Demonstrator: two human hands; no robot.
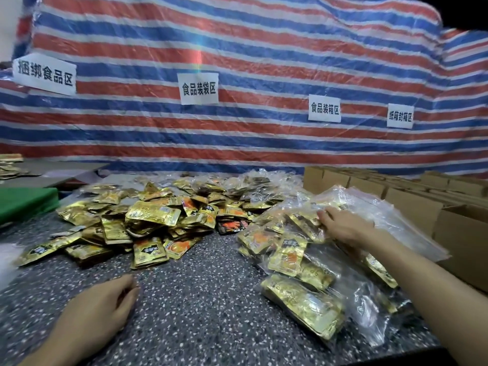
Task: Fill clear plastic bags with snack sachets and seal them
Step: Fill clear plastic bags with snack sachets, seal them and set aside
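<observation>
The left hand (105, 307) rested on the dark grey speckled stone desk (206, 299), its fingers loosely curled and holding nothing. The right hand (343, 228) reached out palm down, and its fingertips (323, 216) lay on a heap of clear plastic bags filled with gold sachets (298, 260). Whether those fingers pinched the plastic or only pressed on it could not be told.

The filled bags spread under the right hand and back along the forearm. Just beyond that hand and to its right lay a loose stack of empty clear plastic bags (390, 215), overlapping the filled ones.

Ahead of the left hand, across a bare stretch of desk, sat a wide pile of loose gold foil snack sachets (148, 217), some face up with orange and black print. This pile reached rightwards nearly to the filled bags, with more clear-wrapped packs behind it.

Far left of the left hand lay a flat green board (26, 204). To the right of the right hand stood a row of open brown cardboard boxes (412, 199).

Behind everything hung a red, white and blue striped tarpaulin (264, 62) under clear film. It bore four white paper signs (199, 88) with black Chinese characters.
</observation>
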